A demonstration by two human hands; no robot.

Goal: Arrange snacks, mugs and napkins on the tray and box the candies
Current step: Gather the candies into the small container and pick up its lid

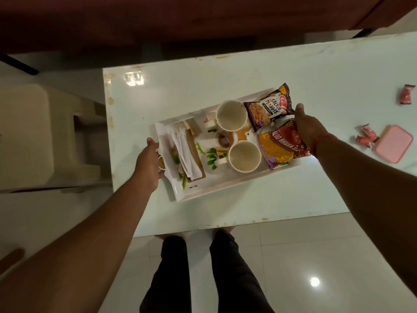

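Your left hand [149, 164] holds the left end of the tray [225, 187], with its fingers curled around the handle there. Your right hand [303, 129] is at the opposite end, on top of the red bhujia packet [279, 145]; its fingers go down over the far edge, so I cannot tell if they grip the tray handle, the packet, or only rest there.

The tray part of the task looks almost finished. Just inside your left fingers lie the white napkins [186, 152] on a wooden holder. Between your two hands stand two empty mugs [244, 156] — one nearer to you, one farther — and close to your right fingers lie the two snacks, the salted peanuts packet [269, 108] and the bhujia packet, both partly leaning over the tray's edge. The tray itself sits on the white counter [293, 199], near its left end.

The candies are not done yet, in my judgement. Well to the right of your right hand, several red-wrapped candies [365, 136] lie loose on the counter, one more candy [406, 93] farther away, and just beside them is the pink box [393, 143]. It looks closed or turned over — I cannot say which. So what remains is to collect these candies into the box.
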